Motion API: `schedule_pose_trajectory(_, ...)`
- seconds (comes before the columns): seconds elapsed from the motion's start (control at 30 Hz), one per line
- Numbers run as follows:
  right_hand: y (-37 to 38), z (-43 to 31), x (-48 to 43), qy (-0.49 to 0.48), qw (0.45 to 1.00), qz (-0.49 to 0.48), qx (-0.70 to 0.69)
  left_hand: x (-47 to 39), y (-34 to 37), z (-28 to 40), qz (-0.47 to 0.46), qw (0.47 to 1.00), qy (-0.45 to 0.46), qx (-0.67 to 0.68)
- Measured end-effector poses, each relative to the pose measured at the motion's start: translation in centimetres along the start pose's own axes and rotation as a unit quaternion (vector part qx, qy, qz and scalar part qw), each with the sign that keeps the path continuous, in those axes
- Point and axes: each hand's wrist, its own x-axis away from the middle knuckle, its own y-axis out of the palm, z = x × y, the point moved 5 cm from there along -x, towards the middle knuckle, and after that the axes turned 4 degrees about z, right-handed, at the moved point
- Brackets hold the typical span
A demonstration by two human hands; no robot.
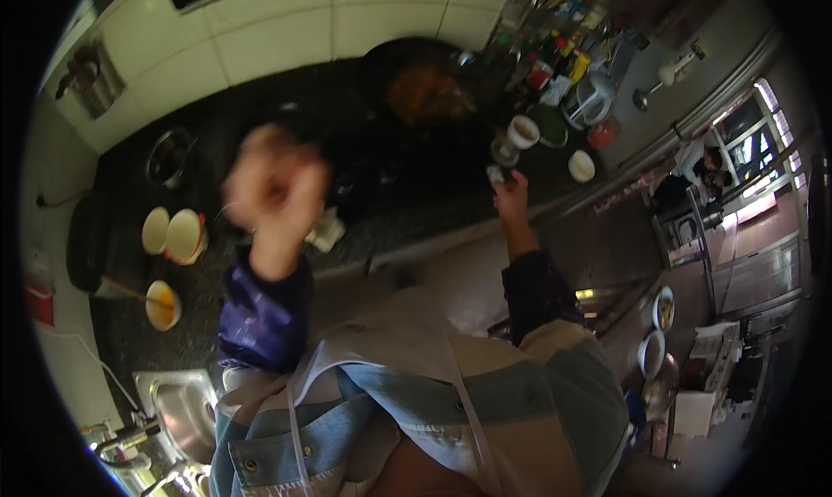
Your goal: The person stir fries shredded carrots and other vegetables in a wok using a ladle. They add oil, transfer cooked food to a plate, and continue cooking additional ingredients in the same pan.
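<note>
My left hand [278, 180], blurred and raised over the dark counter, has its fingers curled. Whether anything is in it cannot be made out. At the counter's front edge, the fingertips of my right hand [512, 201] pinch a small pale object [496, 174]. Just beyond them stand a small glass jar [504, 152] and a white cup [523, 132] with brownish contents. A dark wok [377, 65] at the back holds reddish-brown food [426, 94]. A crumpled pale cloth [327, 230] lies beside my left wrist.
Left on the counter [130, 341] are a metal pot [170, 158], two pale bowls [156, 230] and a bowl of orange-yellow liquid [162, 307] with chopsticks. A steel sink [185, 419] sits lower left. Bottles [539, 74] and a white bowl [582, 166] stand right. Another person [695, 165] is farther off.
</note>
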Motion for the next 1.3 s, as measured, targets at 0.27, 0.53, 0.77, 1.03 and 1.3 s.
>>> schedule_pose_trajectory(0.27,1.5,-7.2,-11.1,-0.197,0.956,-0.217,-0.019,3.9,20.1,-16.7,-0.246,0.926,-0.148,-0.246)
schedule_pose_trajectory(0.53,11.0,-20.1,-13.4,-0.575,0.663,-0.315,0.361,1.9,22.4,-17.8,-0.007,0.724,-0.570,0.388)
schedule_pose_trajectory(0.77,8.8,-24.5,-23.4,-0.353,0.879,-0.112,0.301,2.0,21.6,-17.8,0.025,0.657,-0.560,0.503)
schedule_pose_trajectory(1.03,14.9,-17.1,-17.4,-0.484,0.780,-0.395,0.043,2.8,21.3,-19.2,0.002,0.692,-0.551,0.466)
schedule_pose_trajectory(1.3,4.6,-24.4,-6.7,-0.597,0.602,-0.464,0.257,0.1,23.6,-21.7,-0.083,0.844,-0.521,0.098)
